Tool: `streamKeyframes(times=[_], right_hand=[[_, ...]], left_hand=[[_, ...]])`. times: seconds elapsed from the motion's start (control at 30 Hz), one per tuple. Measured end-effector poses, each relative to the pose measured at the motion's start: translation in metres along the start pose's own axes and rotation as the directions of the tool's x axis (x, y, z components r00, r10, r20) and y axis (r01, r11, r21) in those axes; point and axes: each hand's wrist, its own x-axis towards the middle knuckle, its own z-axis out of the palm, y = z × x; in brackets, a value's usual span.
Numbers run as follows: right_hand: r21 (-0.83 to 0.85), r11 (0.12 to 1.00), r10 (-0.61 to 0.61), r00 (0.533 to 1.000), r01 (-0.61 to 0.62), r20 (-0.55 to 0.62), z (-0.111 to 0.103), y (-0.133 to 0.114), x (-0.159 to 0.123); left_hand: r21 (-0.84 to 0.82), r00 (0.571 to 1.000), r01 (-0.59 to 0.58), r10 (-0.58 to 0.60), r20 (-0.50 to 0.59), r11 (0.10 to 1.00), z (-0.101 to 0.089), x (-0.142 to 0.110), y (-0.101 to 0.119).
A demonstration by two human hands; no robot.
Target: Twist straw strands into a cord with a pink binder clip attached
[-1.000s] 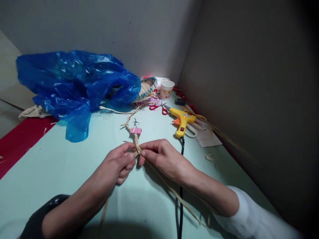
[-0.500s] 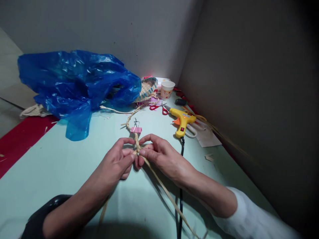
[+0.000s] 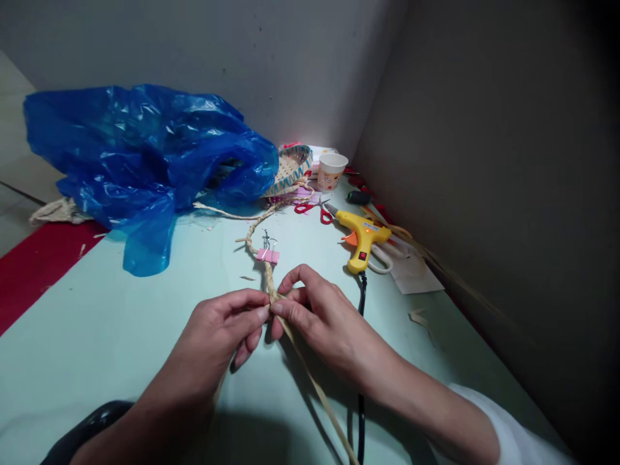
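My left hand [image 3: 223, 330] and my right hand [image 3: 316, 314] meet fingertip to fingertip at the middle of the pale green table [image 3: 97, 323]. Both pinch the near end of a braided straw cord [image 3: 265, 270] that runs away from me across the table. A pink binder clip [image 3: 268, 254] is clamped on the cord just beyond my fingers. Loose flat straw strips [image 3: 314, 387] trail from the pinch toward me, under my right wrist.
A yellow glue gun [image 3: 362, 236] lies right of the cord, its black cable [image 3: 361, 361] running toward me beside my right arm. Red scissors [image 3: 312, 208], a paper cup [image 3: 332, 170], a woven basket [image 3: 289, 169] and a big blue plastic bag [image 3: 140, 155] sit farther back. Walls close the back and right.
My hands have slid a little nearer to me along the cord, away from the pink clip. My right fingers have lifted and re-pinched the strips.
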Motion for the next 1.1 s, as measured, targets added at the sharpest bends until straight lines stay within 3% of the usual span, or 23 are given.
streamKeyframes(times=[0.27, 0.47, 0.67, 0.87, 0.97, 1.1], right_hand=[[-0.177, 0.984, 0.001, 0.999, -0.010, -0.051, 0.004, -0.011, -0.003], [-0.187, 0.982, -0.032, 0.999, 0.034, 0.016, -0.004, -0.010, -0.004], [-0.255, 0.967, 0.021, 1.000, -0.019, 0.006, -0.004, -0.008, -0.003], [-0.284, 0.958, -0.027, 0.999, 0.032, 0.021, -0.008, -0.015, -0.005], [-0.247, 0.967, -0.055, 0.997, 0.069, 0.062, -0.014, -0.018, -0.001], [-0.333, 0.939, -0.065, 0.996, 0.082, 0.063, -0.015, -0.018, 0.004]], left_hand=[[-0.196, 0.996, 0.049, -0.034, 0.079, 0.979, -0.002, 0.004, 0.004], [-0.196, 0.992, 0.085, -0.064, 0.111, 0.977, -0.007, 0.006, 0.007], [-0.260, 0.979, 0.150, -0.107, 0.173, 0.954, -0.008, 0.006, 0.006], [-0.260, 0.991, 0.092, -0.064, 0.113, 0.961, -0.004, 0.002, 0.010], [-0.290, 0.982, 0.108, -0.057, 0.179, 0.951, -0.006, 0.003, 0.011], [-0.311, 0.969, 0.128, -0.053, 0.239, 0.942, -0.009, 0.006, 0.009]])
